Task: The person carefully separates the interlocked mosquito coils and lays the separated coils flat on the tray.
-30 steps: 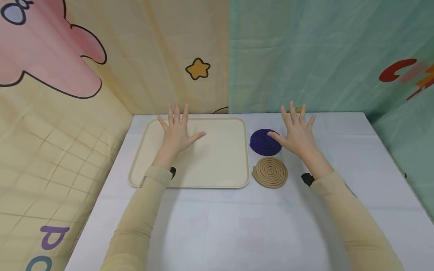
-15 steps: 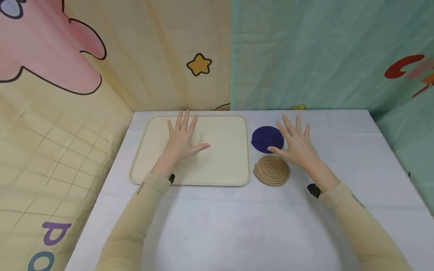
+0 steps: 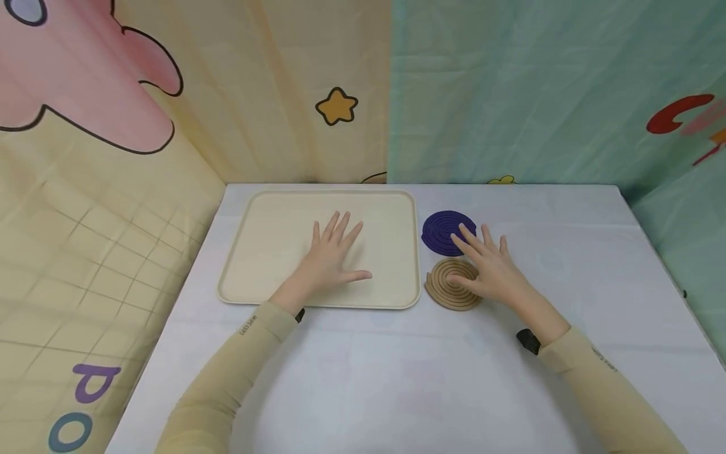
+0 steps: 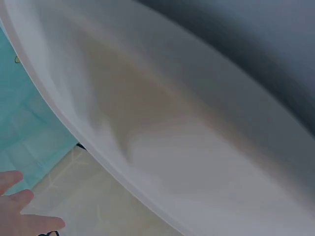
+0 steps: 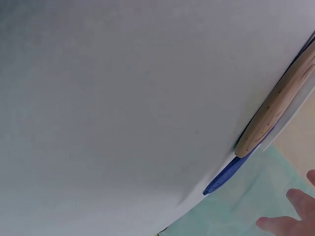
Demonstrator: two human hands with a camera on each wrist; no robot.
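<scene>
we see the left hand (image 3: 328, 261) spread over a cream tray (image 3: 386, 233), and the right hand (image 3: 496, 274) spread over a purple mat (image 3: 438, 232) and a tan mat (image 3: 450, 298).
on the white table (image 3: 397, 384), we find the tray flat toward the left, with both coiled mats flat just beside its right end, the purple one farther from us; we cannot tell whether the mats touch each other. from the head view, we see two right fingertips overlapping the purple mat and the thumb crossing the tan one, but the right wrist view shows the fingers apart from both. we see beige sleeves (image 3: 590, 378) on both arms.
</scene>
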